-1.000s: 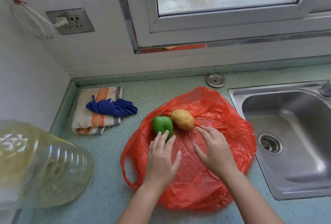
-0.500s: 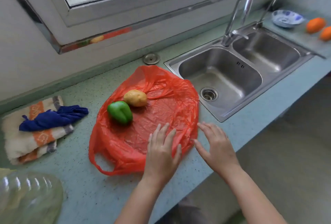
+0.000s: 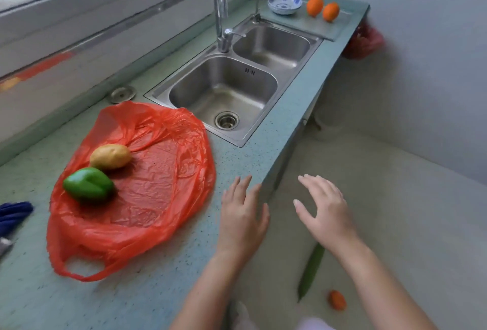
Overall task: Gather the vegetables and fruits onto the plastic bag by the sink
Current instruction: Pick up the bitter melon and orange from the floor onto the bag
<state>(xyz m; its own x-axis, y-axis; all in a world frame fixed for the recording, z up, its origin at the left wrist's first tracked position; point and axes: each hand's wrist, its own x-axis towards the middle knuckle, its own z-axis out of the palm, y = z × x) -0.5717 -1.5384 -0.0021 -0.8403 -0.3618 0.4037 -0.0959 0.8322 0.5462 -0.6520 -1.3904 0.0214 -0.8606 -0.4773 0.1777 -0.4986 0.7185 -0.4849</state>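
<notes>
Both hands now off the plastic bag (image 3: 147, 197), left hand (image 3: 241, 220) and right hand (image 3: 325, 212) empty, fingers spread.

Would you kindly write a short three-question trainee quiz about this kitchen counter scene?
1. True or false: the potato and green pepper lie on the red bag.
2. How many oranges sit beside the blue-patterned bowl?
3. Which is holding something: A left hand, B right hand, C neither?

Key: 1 true; 2 two; 3 C.
</notes>
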